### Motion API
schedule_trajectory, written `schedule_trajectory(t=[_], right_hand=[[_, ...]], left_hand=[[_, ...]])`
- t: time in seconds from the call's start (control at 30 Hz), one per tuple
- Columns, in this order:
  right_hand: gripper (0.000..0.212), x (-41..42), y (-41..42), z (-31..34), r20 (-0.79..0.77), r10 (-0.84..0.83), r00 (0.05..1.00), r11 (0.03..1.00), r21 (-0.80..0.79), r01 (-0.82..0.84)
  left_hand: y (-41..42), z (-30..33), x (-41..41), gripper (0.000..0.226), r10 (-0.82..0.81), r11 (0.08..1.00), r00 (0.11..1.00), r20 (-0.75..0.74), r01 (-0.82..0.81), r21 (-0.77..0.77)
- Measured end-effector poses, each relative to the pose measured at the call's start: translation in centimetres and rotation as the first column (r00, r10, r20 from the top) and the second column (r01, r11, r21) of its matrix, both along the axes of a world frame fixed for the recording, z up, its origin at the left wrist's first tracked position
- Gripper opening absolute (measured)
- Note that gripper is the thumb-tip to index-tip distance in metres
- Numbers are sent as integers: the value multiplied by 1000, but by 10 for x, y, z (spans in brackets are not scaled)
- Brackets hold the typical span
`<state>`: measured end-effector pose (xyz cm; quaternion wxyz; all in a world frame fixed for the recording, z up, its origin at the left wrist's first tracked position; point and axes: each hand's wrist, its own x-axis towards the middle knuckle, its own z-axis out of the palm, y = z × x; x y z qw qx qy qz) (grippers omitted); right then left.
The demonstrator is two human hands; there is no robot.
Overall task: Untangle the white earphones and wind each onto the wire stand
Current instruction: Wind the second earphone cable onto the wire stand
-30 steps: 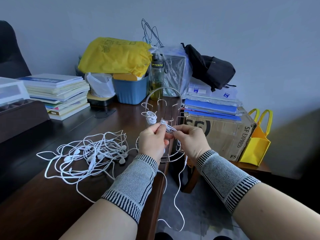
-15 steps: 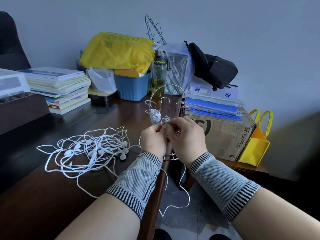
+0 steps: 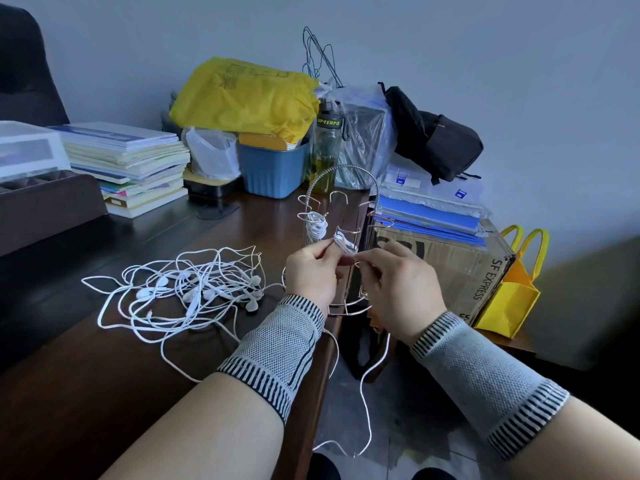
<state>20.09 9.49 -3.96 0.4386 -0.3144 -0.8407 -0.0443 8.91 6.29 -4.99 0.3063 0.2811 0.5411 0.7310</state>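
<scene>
wire stand (image 3: 341, 237): 1 wound bundle (image 3: 317, 226) | hands: 2, pinching 1 earphone cord (image 3: 344, 242)

A silver wire stand (image 3: 341, 216), upright with an arched, bead-like top and hooked arms, is set at the right edge of the dark wooden desk (image 3: 104, 375). One white earphone coil (image 3: 317, 226) is wound on an arm at the stand's left side. A second small bundle (image 3: 343, 242) is held just right of it, apparently against the stand. A loose tangle of white earphones (image 3: 187, 289) is spread left of the stand.
</scene>
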Motion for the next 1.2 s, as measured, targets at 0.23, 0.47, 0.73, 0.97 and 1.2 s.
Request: schedule_trajectory(t=[0.23, 0.47, 0.73, 0.97, 1.2], right_hand=[[18, 9, 26, 15, -11, -165, 986, 848, -512, 137], [31, 7, 38, 18, 44, -194, 980, 812, -554, 185], [43, 18, 29, 32, 315, -275, 908, 833, -394, 389], [28, 4, 18, 83, 484, -205, 851, 941, -142, 307], [30, -42, 34, 110, 745, -111, 658, 909, -192, 371]], left_hand=[[-5, 4, 8, 10, -54, 998, 998, -45, 53, -31], [-6, 6, 7, 8, -105, 994, 993, -61, 102, -41], [-3, 5, 9, 21, -15, 999, 998, -57, 13, -35], [-2, 4, 13, 8, -40, 999, 996, 81, 40, 6], [0, 1, 17, 15, -12, 1000, 999, -38, 12, 0]])
